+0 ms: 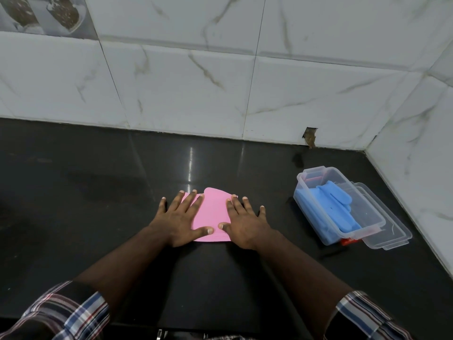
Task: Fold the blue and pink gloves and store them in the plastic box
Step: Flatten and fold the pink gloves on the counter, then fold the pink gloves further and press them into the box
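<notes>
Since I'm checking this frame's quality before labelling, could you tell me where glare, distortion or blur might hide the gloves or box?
Head view: bright glare streaks on the counter end just behind the pink glove, not on it; wide-angle bending curves the wall tiles near the edges; the clear box shows the blue gloves through its wall; both hands, left hand and right hand, look sharp.

Two hands, left (182, 220) and right (245, 223). One pink glove (212, 212). One blue glove (331, 200) in one plastic box (316, 224), with one lid (392, 231).
</notes>
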